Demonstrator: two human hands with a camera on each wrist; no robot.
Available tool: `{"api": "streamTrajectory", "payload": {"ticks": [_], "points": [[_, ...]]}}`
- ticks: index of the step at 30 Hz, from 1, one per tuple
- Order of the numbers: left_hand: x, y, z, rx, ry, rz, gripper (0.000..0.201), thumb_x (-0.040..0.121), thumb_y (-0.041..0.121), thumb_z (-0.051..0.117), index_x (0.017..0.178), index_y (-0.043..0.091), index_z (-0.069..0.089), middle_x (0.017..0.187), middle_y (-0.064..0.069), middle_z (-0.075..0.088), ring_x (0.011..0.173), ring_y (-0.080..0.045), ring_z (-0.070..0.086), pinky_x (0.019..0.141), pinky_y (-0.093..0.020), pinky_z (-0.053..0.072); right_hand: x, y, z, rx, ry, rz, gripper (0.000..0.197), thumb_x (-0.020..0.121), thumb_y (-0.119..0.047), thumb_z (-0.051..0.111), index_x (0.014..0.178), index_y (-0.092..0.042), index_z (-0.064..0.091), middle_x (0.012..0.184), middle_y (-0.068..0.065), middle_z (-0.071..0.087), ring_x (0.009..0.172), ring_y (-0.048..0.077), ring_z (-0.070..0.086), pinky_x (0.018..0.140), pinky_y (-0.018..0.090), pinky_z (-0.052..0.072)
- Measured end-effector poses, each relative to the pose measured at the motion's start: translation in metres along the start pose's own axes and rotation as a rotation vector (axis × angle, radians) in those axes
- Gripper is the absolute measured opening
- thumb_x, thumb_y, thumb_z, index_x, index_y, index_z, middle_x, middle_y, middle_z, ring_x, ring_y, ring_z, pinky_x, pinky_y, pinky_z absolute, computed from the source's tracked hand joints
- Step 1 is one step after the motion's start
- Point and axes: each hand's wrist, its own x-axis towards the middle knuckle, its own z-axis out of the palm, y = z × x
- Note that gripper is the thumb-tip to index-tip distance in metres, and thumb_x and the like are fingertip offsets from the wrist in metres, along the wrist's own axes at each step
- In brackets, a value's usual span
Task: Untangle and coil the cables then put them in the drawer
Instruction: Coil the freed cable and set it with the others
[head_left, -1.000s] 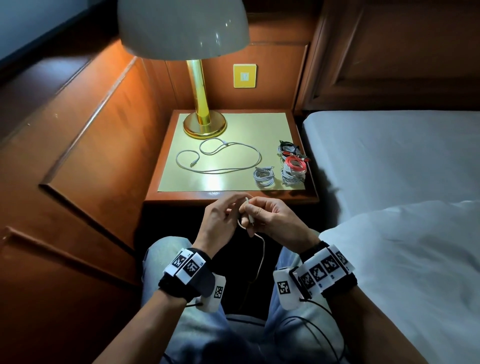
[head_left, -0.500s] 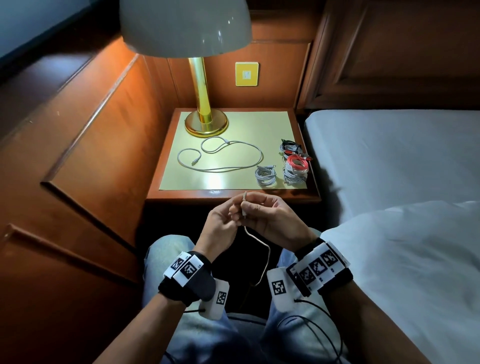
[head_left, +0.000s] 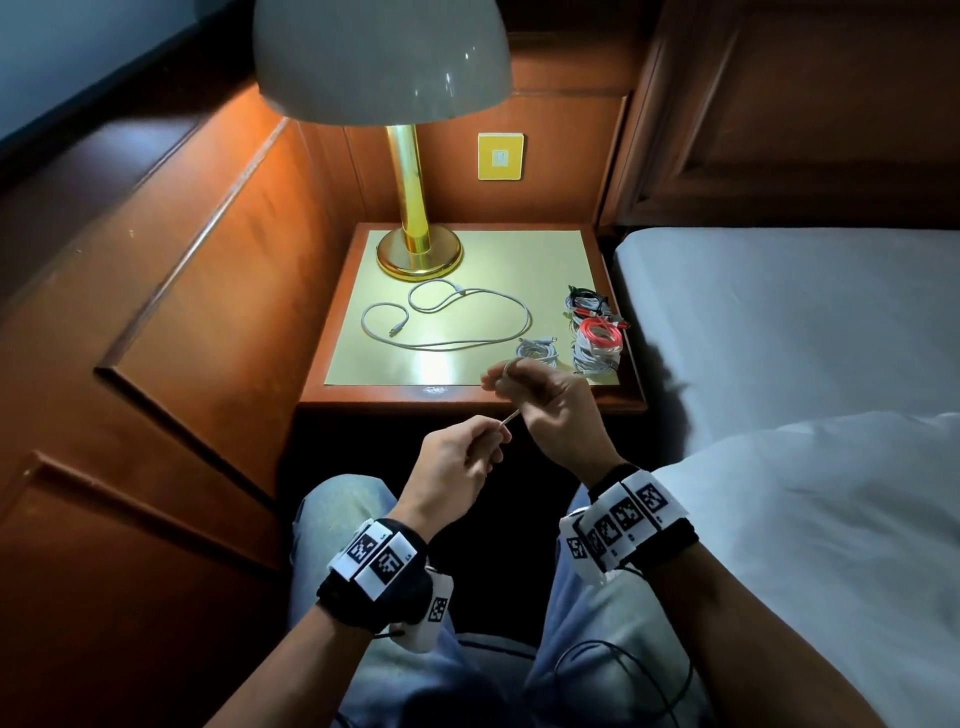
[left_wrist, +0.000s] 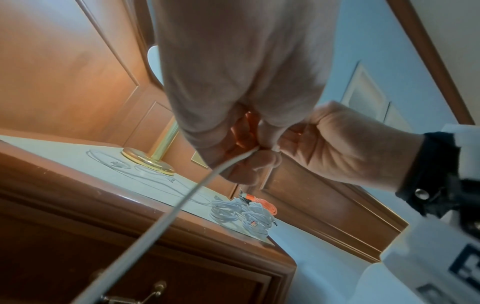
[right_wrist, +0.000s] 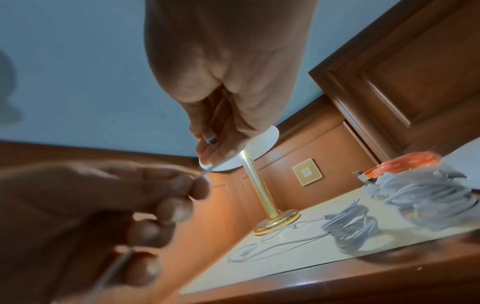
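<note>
My left hand (head_left: 493, 434) pinches a thin white cable (head_left: 510, 417) over my lap, in front of the nightstand. My right hand (head_left: 506, 373), higher and closer to the nightstand's front edge, grips the same cable's end, and its metal plug (right_wrist: 209, 138) sits between the fingers. A short taut stretch runs between the hands. From the left hand's fingers (left_wrist: 249, 162) the white cable (left_wrist: 166, 222) trails down out of sight. A loose white cable (head_left: 447, 317) lies spread on the top. A coiled white cable (head_left: 537, 352) and a red-and-white bundle (head_left: 597, 340) lie at its right.
A brass lamp (head_left: 418, 249) stands at the back of the nightstand (head_left: 467, 399). A dark cable bundle (head_left: 586, 303) lies behind the red one. The drawer front with a metal handle (left_wrist: 135, 296) is shut below the top. The bed (head_left: 779, 322) is at the right, wood panelling at the left.
The hands were together on the cable; now they have parted. The right hand rose towards the nightstand, the left dropped down-left, and the cable is stretched between them.
</note>
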Motion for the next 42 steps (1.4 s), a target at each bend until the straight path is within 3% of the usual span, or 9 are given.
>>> {"api": "streamTrajectory", "payload": {"ticks": [3,8,11,14,19,28,36,40,42], "points": [[0.0,-0.003,-0.003,0.13,0.036,0.079,0.013,0.1,0.009,0.058,0.095,0.011,0.071,0.073,0.005,0.065,0.06,-0.002,0.055,0.062,-0.016,0.044,-0.002,0.009,-0.004,-0.234,-0.023,-0.08,0.013,0.097,-0.004,0.061,0.103,-0.005,0.073,0.1,-0.001,0.076,0.097,0.013,0.071,0.092,0.036,0.057],[0.005,0.003,-0.011,0.336,0.137,0.274,0.008,0.095,0.004,0.062,0.098,0.007,0.069,0.083,0.004,0.067,0.071,-0.008,0.058,0.074,-0.007,0.041,-0.006,0.012,-0.003,-0.364,-0.124,-0.107,0.011,0.095,-0.005,0.06,0.095,-0.009,0.07,0.085,0.0,0.071,0.079,0.019,0.066,0.073,0.039,0.056],[0.006,0.006,-0.014,0.374,0.151,0.327,0.006,0.094,0.006,0.063,0.097,0.006,0.068,0.087,-0.002,0.069,0.074,-0.015,0.061,0.073,-0.018,0.047,-0.009,0.012,-0.005,-0.287,-0.158,-0.018,0.015,0.094,-0.002,0.058,0.09,-0.008,0.071,0.086,0.001,0.072,0.084,0.02,0.068,0.081,0.04,0.056],[0.005,0.007,-0.019,0.383,0.157,0.368,0.005,0.093,0.005,0.065,0.096,0.005,0.068,0.088,-0.003,0.07,0.076,-0.012,0.06,0.075,-0.009,0.043,-0.011,0.007,-0.009,-0.1,-0.203,0.146,0.016,0.096,-0.003,0.058,0.087,-0.002,0.072,0.089,0.004,0.072,0.086,0.015,0.066,0.087,0.035,0.054],[0.011,0.011,-0.026,0.374,0.128,0.412,0.006,0.093,0.007,0.062,0.094,0.006,0.067,0.085,0.001,0.07,0.073,-0.01,0.059,0.073,-0.006,0.04,-0.013,0.001,-0.007,0.105,-0.273,0.337,0.022,0.099,0.005,0.045,0.087,0.013,0.062,0.081,0.013,0.066,0.072,0.016,0.063,0.072,0.027,0.052],[0.024,0.012,-0.028,0.17,0.108,0.327,0.004,0.093,0.007,0.069,0.089,0.006,0.069,0.073,0.015,0.063,0.066,-0.002,0.058,0.068,-0.013,0.044,-0.024,0.004,-0.001,0.396,-0.353,0.465,0.022,0.101,-0.003,0.037,0.095,0.001,0.058,0.079,0.013,0.059,0.07,0.022,0.055,0.069,0.03,0.047],[0.025,0.001,-0.019,-0.037,0.107,0.119,0.007,0.095,0.017,0.067,0.089,0.014,0.068,0.067,0.01,0.065,0.062,-0.008,0.06,0.067,-0.023,0.05,-0.028,0.008,0.001,0.474,-0.363,0.468,0.015,0.095,-0.009,0.05,0.097,0.0,0.061,0.078,0.01,0.058,0.069,0.018,0.054,0.068,0.025,0.048],[0.022,-0.006,-0.017,-0.154,0.08,0.029,0.017,0.096,0.035,0.064,0.087,0.021,0.069,0.069,0.005,0.065,0.06,-0.014,0.061,0.063,-0.041,0.055,-0.03,0.008,0.0,0.55,-0.367,0.499,0.019,0.097,-0.01,0.054,0.107,0.002,0.064,0.084,0.012,0.065,0.074,0.019,0.062,0.073,0.027,0.052],[0.019,-0.009,-0.013,-0.233,0.063,0.002,0.022,0.098,0.035,0.061,0.089,0.015,0.068,0.066,0.003,0.062,0.053,-0.013,0.058,0.056,-0.037,0.053,-0.03,0.007,0.001,0.603,-0.382,0.5,0.019,0.097,-0.009,0.055,0.108,0.003,0.066,0.088,0.015,0.066,0.076,0.021,0.063,0.074,0.028,0.053]]}}
